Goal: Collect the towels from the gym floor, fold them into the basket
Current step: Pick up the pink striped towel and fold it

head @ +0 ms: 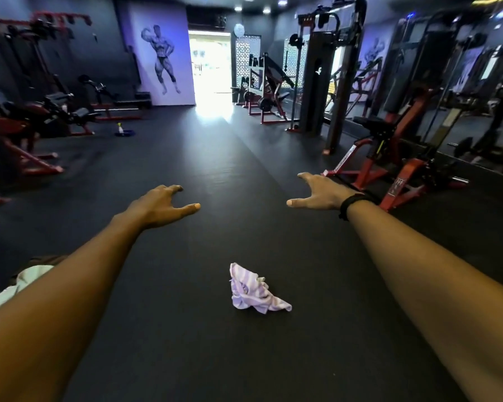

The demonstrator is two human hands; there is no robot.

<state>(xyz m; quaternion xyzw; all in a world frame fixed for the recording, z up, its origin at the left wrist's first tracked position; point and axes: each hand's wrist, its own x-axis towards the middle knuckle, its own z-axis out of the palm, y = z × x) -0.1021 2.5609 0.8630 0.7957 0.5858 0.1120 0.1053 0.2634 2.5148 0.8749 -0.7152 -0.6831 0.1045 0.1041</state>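
A crumpled towel (254, 290) lies on the gym floor (186, 329), near centre. Weight machines (389, 158) stand far right. A spray bottle (120, 128) stands far left.

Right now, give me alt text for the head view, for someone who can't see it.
A crumpled striped towel lies on the dark gym floor between a person's outstretched arms. The left hand and right hand are open and hold nothing. Weight machines line both sides, and a bright doorway shows at the far end.

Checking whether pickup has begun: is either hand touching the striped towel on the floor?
Apart. The head view shows the left hand and right hand open, with bare floor between them and the crumpled striped towel.
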